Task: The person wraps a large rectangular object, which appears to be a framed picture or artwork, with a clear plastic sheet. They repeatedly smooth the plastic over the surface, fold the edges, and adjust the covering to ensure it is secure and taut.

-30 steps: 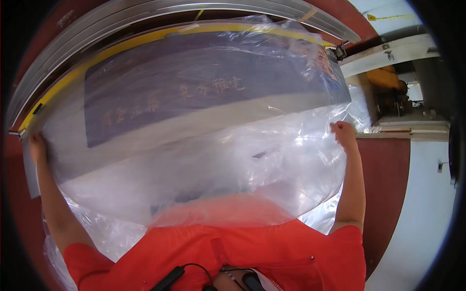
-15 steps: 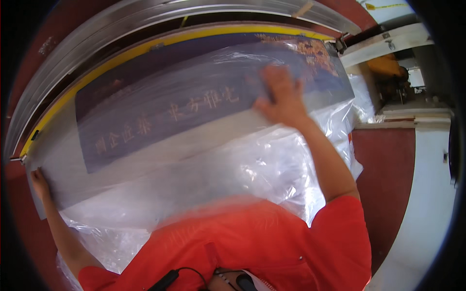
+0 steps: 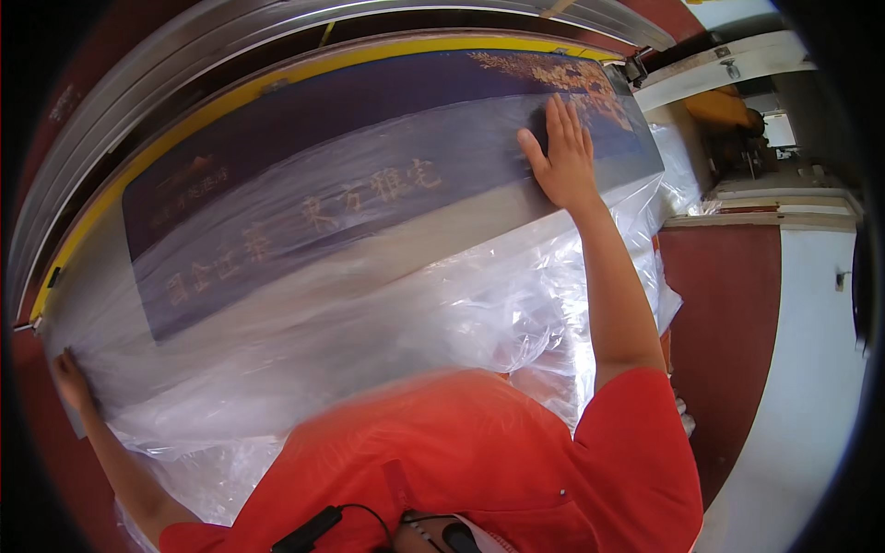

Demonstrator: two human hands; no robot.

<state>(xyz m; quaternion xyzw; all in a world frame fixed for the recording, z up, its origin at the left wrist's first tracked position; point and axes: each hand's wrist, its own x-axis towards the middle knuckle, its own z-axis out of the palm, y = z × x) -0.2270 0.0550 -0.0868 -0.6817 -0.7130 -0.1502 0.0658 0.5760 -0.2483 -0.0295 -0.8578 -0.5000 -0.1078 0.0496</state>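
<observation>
Right hand: spread flat on clear plastic film | navy printed panel: beneath those fingers | left hand: by film's edge, grip unclear

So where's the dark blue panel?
Across the upper middle of the head view, the dark blue panel sits below the yellow strip, with the right hand over its right end.

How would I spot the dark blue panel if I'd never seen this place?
Find the long yellow strip arching near the top. Just below it, on a grey board, lies the dark blue panel, partly under clear film, the right hand spread over it. Unlike the plain board, it bears gold-coloured characters and ornament.
</observation>
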